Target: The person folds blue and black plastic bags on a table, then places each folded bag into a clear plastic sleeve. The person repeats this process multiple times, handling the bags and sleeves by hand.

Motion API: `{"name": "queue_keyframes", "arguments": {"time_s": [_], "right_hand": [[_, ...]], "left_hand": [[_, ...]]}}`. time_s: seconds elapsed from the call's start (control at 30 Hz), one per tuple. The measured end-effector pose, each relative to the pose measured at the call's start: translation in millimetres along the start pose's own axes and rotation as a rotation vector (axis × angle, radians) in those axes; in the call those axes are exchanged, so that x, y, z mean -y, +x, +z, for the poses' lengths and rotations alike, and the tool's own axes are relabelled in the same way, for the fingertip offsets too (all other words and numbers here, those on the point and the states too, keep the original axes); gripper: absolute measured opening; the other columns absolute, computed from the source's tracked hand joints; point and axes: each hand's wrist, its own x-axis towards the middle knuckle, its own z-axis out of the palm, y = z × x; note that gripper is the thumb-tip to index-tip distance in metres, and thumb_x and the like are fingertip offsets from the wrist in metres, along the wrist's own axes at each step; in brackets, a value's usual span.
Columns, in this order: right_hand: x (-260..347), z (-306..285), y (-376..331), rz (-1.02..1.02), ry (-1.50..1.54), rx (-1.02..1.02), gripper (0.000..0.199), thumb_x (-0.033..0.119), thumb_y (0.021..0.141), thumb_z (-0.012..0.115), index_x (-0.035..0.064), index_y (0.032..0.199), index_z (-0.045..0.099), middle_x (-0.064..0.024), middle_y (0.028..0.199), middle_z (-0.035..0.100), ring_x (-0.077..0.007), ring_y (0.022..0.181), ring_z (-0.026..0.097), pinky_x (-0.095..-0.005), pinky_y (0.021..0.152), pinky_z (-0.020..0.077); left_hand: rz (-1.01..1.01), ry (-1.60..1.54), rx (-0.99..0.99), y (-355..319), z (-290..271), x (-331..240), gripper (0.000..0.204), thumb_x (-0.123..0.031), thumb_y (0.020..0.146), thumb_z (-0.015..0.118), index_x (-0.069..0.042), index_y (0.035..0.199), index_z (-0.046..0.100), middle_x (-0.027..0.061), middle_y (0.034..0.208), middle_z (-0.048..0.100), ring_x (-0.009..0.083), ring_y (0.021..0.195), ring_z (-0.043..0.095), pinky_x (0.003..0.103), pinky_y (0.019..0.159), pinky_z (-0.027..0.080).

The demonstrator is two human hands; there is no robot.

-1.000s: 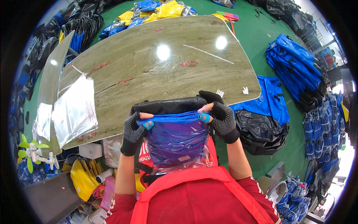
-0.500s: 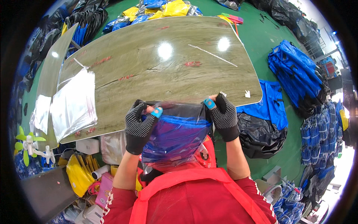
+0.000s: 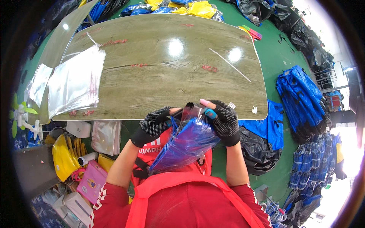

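Observation:
A clear plastic bag (image 3: 186,140) with folded blue material inside hangs in front of my red apron, tilted and bunched at its top. My left hand (image 3: 156,123), in a black dotted glove with bare fingertips, pinches the bag's upper left edge. On the other side, my right hand (image 3: 224,119) grips the gathered upper right edge, with a light-blue band showing at the thumb. Both hands are just off the near edge of the wood-patterned table (image 3: 163,83). Some of the fingers are hidden behind the plastic.
Clear empty bags (image 3: 78,81) lie stacked on the table's left. A thin white strip (image 3: 230,64) lies at its right. Blue and black bags (image 3: 262,133) sit on the floor at right, beyond them a tall blue pile (image 3: 302,98). Yellow bags (image 3: 64,157) stand lower left.
My hands have come closer together, so the bag's stretched-out mouth is now gathered and the bag tilts. The view has shifted slightly.

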Motion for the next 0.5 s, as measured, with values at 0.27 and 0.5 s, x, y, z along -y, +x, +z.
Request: {"name": "queue_keyframes", "arguments": {"time_s": [0.27, 0.5], "right_hand": [[1.8, 11.6, -2.7, -0.016, -0.029, -0.125, 0.021, 0.016, 0.092, 0.057, 0.0063, 0.106, 0.069, -0.0156, 0.093, 0.069, -0.0299, 0.086, 0.067, -0.0354, 0.076, 0.0502], [6.7, -0.6, 4.3, 0.034, 0.015, -0.088, 0.022, 0.022, 0.094, 0.056, 0.0038, 0.093, 0.069, -0.0127, 0.08, 0.067, -0.0231, 0.074, 0.067, -0.0334, 0.067, 0.0498]], "left_hand": [[0.138, 0.158, -0.184, -11.0, 3.3, 2.0, 0.026, -0.003, 0.083, 0.07, -0.002, 0.108, 0.065, 0.0081, 0.104, 0.066, 0.0161, 0.089, 0.063, 0.028, 0.079, 0.051], [0.401, 0.493, 0.105, 9.6, -28.6, -10.6, 0.025, -0.003, 0.077, 0.073, -0.004, 0.101, 0.065, 0.0126, 0.092, 0.069, 0.0267, 0.079, 0.068, 0.032, 0.069, 0.054]]}}
